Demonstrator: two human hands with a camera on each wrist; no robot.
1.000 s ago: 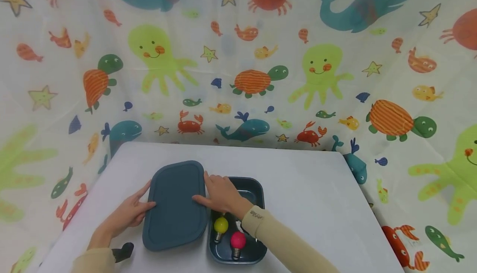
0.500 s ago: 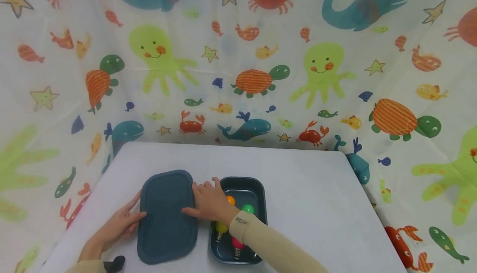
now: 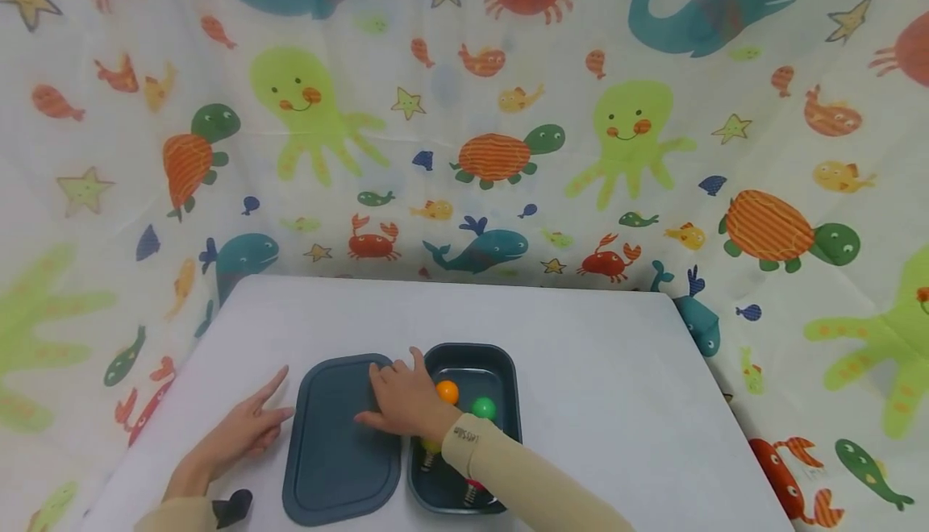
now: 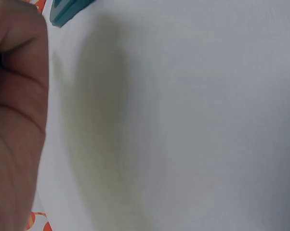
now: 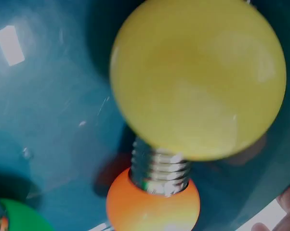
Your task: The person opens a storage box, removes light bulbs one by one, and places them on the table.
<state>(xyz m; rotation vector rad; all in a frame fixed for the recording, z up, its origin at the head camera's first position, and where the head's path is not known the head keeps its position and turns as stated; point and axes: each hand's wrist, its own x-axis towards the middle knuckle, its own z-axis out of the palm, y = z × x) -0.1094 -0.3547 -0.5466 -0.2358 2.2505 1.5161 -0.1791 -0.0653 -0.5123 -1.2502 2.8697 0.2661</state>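
Observation:
A dark blue lid (image 3: 344,455) lies on the white table, its right edge close beside the matching box (image 3: 515,435). My right hand (image 3: 410,399) reaches across the box, its fingers and thumb resting over the lid's right part. Just left of the lid is my left hand (image 3: 239,435), index finger and thumb stretched out, holding nothing. Light bulbs lie in the box: orange (image 3: 447,392), green (image 3: 484,409), yellow (image 5: 198,82), and a pink one (image 3: 475,486) mostly hidden by the right sleeve. In the left wrist view a lid corner (image 4: 65,14) shows at the top.
A black strap end (image 3: 232,508) hangs by the left wrist. The white table (image 3: 595,371) stretches to the right and behind the box. A curtain (image 3: 464,153) printed with sea animals hangs beyond the table's far edge.
The lid, earlier tilted and held between both hands, has come down onto the table, moving left and then back right toward the box. My left hand has let go of it.

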